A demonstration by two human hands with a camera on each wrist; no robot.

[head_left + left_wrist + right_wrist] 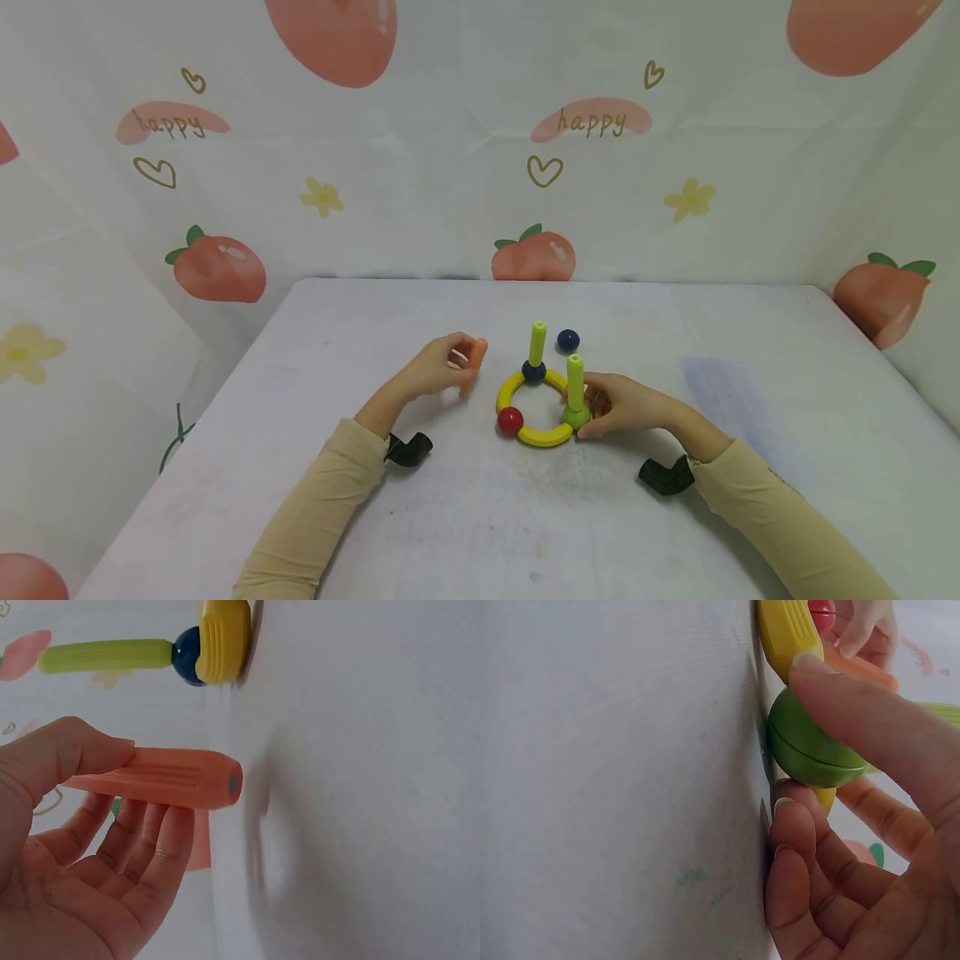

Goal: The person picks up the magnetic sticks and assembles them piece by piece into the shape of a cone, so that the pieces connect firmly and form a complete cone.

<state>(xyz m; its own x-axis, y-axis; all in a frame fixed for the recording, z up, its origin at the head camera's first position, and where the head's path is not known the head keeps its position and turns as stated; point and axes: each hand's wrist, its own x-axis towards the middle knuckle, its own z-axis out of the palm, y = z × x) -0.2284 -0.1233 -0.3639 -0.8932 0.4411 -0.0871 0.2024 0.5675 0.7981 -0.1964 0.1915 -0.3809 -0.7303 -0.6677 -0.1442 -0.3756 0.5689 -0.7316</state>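
My left hand [435,367] pinches an orange magnetic rod [172,778] between thumb and fingers, tilted above the table to the left of a ring. Curved yellow pieces [545,437] form that ring, joined by a red ball [510,421], a dark blue ball [533,372] and a green ball [576,417]. One lime rod [537,342] stands upright on the blue ball, another lime rod [575,382] on the green ball. My right hand [630,402] grips the green ball [810,742] from the right, thumb reaching onto the adjoining yellow piece [791,634].
A loose dark blue ball [567,340] lies behind the ring on the white table [480,517]. Black wrist-camera mounts [411,450] hang beside both wrists, close to the tabletop. A curtain [450,167] printed with peaches hangs behind the table.
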